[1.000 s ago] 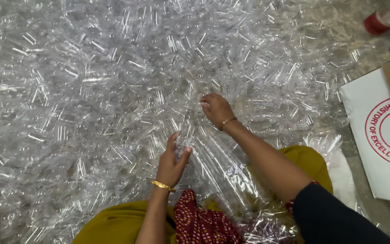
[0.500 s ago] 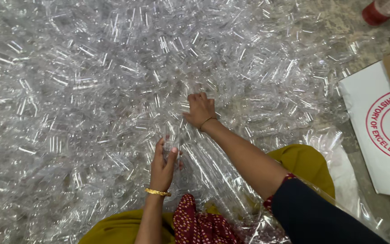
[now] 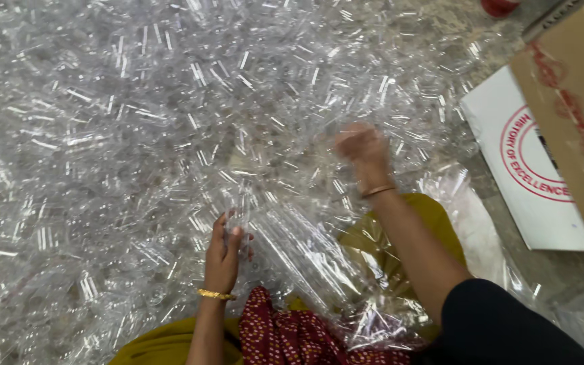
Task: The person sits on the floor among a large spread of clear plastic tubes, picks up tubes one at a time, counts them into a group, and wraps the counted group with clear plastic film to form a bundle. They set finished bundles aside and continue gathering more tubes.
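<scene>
Floor covered almost edge to edge by a deep heap of clear plastic tubes [image 3: 170, 122], small and glassy, lying every which way, catching bright glints. Bare grey floor [image 3: 562, 277] shows only at the right, under the boxes.

Right side: a white carton [image 3: 508, 182] with a red round stamp lies flat; a brown cardboard box [image 3: 576, 122] overlaps it from above. A red object [image 3: 500, 7] sits cut off at the top edge, kind unclear.

A clear plastic sheet [image 3: 305, 257] runs from the heap down over the person's lap, over yellow cloth [image 3: 434, 216] and a dark red dotted cloth [image 3: 285, 338]. Tubes lie on it.

Left hand [image 3: 224, 253], gold bangle at the wrist, fingers up and loosely curled at the near edge of the sheet, touching the plastic; grip partly closed, whether it pinches a tube cannot be told.

Right hand [image 3: 361, 145], thin bangle, blurred, fingers bunched down into the tubes further out; grip looks closed, contents not discernible. The right forearm crosses the sheet diagonally.
</scene>
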